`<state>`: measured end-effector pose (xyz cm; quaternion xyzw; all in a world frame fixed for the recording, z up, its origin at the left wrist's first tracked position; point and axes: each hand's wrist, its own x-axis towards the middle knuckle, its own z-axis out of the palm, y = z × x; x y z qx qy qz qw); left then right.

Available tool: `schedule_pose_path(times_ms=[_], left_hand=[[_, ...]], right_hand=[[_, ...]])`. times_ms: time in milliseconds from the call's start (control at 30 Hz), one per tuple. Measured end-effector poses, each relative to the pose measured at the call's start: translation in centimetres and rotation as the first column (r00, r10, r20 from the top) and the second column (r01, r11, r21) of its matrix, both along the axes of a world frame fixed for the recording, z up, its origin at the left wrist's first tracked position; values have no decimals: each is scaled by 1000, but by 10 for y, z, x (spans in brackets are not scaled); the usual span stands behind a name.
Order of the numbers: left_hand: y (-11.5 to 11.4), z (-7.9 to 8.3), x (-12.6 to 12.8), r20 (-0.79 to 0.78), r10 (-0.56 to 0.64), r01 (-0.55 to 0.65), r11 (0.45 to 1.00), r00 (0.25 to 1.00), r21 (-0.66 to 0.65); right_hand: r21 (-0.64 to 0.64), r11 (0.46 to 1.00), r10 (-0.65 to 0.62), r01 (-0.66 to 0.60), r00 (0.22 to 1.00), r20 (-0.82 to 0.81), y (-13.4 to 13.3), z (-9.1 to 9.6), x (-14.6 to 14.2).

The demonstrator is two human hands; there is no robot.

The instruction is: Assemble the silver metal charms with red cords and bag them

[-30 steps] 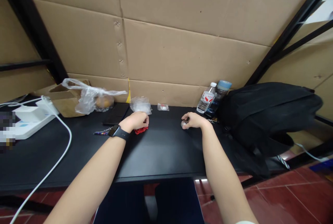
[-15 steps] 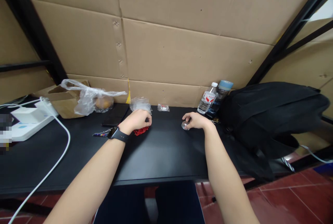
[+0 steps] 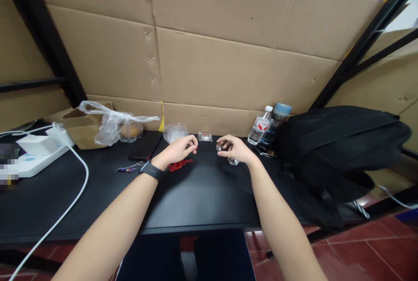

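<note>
My right hand (image 3: 235, 148) pinches a small clear round piece (image 3: 219, 146) between thumb and fingers, just above the table. Below that hand, another clear round piece (image 3: 233, 161) lies on the black tabletop. My left hand (image 3: 181, 148), with a dark watch on its wrist, is closed at the fingertips, where a speck of red shows; it looks like a red cord, mostly hidden. A bunch of red cords (image 3: 178, 165) lies under and beside this hand. Behind it sits a pile of clear plastic bags (image 3: 175, 133). One small packet (image 3: 205, 137) rests farther back between the hands.
A water bottle (image 3: 260, 125) and a blue-capped bottle (image 3: 277, 118) stand beside a black backpack (image 3: 342, 146) at right. To the left are a keychain (image 3: 126, 169), a dark flat case (image 3: 143, 147), a bagged orange fruit (image 3: 129, 131), a cardboard box (image 3: 86, 129) and a power strip (image 3: 29, 161).
My right hand has lifted a clear round piece and moved left, leaving another on the table. My left hand has shifted slightly right, uncovering more of the red cords.
</note>
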<state>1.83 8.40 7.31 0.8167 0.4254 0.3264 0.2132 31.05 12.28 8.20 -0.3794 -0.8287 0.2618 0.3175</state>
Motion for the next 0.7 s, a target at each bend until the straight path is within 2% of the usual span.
schedule_pose_path(times_ms=[133, 267, 433, 533, 700], left_hand=[[-1, 2, 6, 67, 54, -55, 998, 996, 18], [2, 0, 6, 108, 96, -104, 992, 989, 65], [3, -5, 11, 261, 188, -197, 980, 947, 9], [1, -4, 15, 237, 177, -187, 982, 955, 22], [-1, -3, 20, 181, 158, -176, 981, 971, 87]], right_hand=[[-47, 996, 64, -76, 973, -222, -2, -12, -26], [-143, 985, 35, -94, 929, -367, -6, -22, -46], [-223, 965, -7, -134, 845, -535, -15, -25, -61], [-233, 963, -24, -137, 814, -581, -18, -24, -64], [-224, 963, -4, -152, 820, -572, -19, -23, -64]])
